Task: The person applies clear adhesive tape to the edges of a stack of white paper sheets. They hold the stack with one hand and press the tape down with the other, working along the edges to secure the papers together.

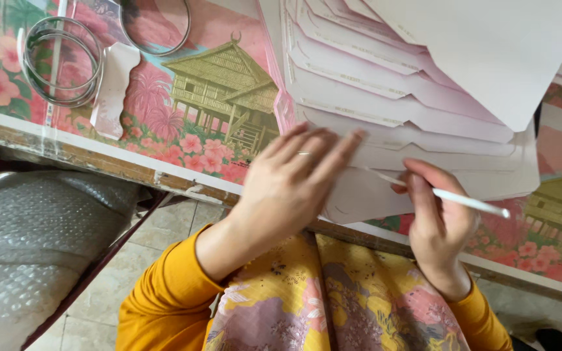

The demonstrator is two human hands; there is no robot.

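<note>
Far left: clear tape rolls [60, 62] lying on the floral table cover [209, 91].
Left hand [291, 185]: fingers spread flat, pressing on the nearest white card sheet [359, 195] at the table edge; slightly blurred.
Card stack [398, 91]: overlapping, fanned above the hands.
Right hand [437, 221]: fingers pinching a thin white stick [453, 196], lying across the sheet.

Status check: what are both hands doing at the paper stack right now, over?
Left hand flat on the white paper sheets, fingers spread. Right hand grips a thin white stick. Metal rings lie apart, far left of the table. Nothing blocking.
</note>
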